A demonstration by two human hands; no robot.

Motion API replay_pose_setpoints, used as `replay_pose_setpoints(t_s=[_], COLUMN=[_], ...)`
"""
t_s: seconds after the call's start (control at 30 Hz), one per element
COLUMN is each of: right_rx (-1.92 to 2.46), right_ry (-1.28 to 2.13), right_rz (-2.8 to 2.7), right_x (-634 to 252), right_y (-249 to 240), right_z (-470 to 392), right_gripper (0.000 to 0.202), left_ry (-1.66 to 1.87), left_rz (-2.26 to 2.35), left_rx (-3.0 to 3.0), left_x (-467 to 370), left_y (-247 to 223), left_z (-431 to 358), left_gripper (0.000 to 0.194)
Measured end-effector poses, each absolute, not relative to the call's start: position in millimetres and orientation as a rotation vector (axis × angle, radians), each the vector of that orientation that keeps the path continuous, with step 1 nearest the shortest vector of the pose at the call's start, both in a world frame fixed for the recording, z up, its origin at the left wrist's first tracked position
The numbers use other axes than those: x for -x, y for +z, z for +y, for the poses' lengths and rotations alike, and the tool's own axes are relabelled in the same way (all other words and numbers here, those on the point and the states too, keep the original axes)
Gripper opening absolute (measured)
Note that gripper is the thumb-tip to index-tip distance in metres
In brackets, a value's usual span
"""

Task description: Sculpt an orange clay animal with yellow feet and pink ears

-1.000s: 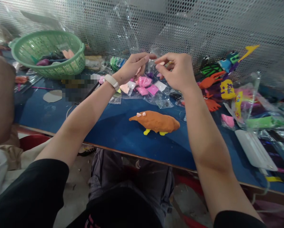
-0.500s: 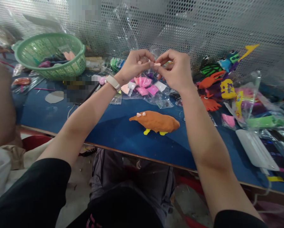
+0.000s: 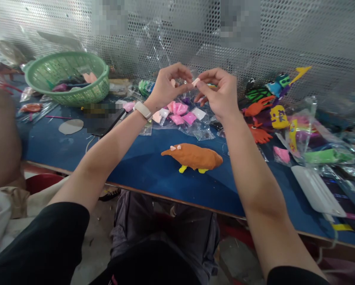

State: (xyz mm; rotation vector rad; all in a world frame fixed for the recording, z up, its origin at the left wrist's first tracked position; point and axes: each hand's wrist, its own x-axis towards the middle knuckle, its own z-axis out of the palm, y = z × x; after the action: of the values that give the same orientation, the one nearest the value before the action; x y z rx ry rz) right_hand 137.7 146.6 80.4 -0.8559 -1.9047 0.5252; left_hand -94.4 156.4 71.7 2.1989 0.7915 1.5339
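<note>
Raised over the back of the table, my two hands meet fingertip to fingertip. A small pale pink piece of clay is pinched by my right hand. The thumb of my left hand reaches to that piece's edge, and a second pale pink lump of clay shows within its curled fingers. Below them on the blue table stands an orange clay animal with a pointed snout to the left, yellow feet and two small pink bits on its head.
Behind the animal lie several pink clay packets. A green basket stands at the back left, near a dark phone. Finished clay figures and a white power bank are at the right. Another person's limb is at the left edge.
The pink piece between my fingertips has turned from lying level to slanting. My right thumb and fingers have shifted a little, and the whole view has moved slightly.
</note>
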Motion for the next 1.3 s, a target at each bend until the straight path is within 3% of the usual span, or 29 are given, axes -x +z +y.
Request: replay_pose_setpoints(t_s=[0.3,0.53,0.8,1.3], right_rx=[0.875,0.863,0.925,0.730], right_ry=[0.484,0.639,0.635,0.491], right_rz=[-1.962,-1.985,-1.936,-1.757], right_x=[-131.2,-131.7,-135.5,-137.2], right_y=[87.0,88.8,77.8,93.0], right_z=[136.7,132.4,147.1,142.8], right_gripper=[0.088,0.091,0.092,0.081], left_ry=[1.626,1.796,1.743,1.738], left_rz=[0.795,0.797,0.828,0.779], left_rx=[-2.189,-2.209,-2.185,-2.038], left_x=[86.4,81.9,79.0,69.1], left_y=[72.5,77.6,68.9,102.5], left_z=[151.3,145.3,142.0,128.5], left_gripper=[0.065,0.053,0.039,0.033])
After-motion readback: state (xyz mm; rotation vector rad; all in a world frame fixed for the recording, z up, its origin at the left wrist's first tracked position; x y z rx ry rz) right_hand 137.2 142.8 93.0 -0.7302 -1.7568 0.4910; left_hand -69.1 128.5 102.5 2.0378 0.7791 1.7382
